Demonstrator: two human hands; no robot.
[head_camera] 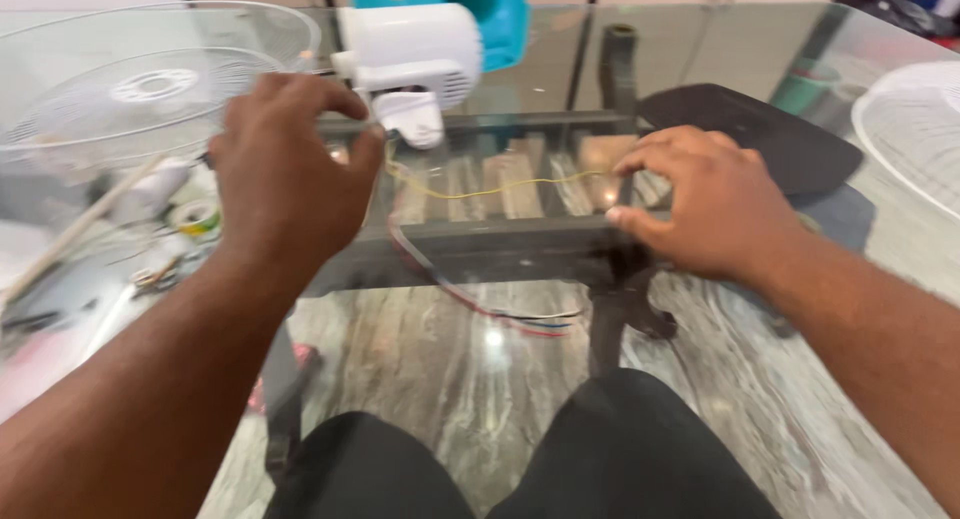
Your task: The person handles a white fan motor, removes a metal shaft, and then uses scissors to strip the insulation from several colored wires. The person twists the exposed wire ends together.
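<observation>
While a thin yellow wire [500, 186] was pinched taut between left hand [290, 174] and right hand [705, 204] fingertips, it looked limp, light, probably best gripped near the ends.

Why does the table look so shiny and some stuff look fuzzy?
Head view: the glass table mirrors the room lights, with a bright glare spot near the middle; both hands, left and right, look slightly smeared by blur; the yellow wire between them stays fairly sharp; the fan guard looks washed out.
</observation>
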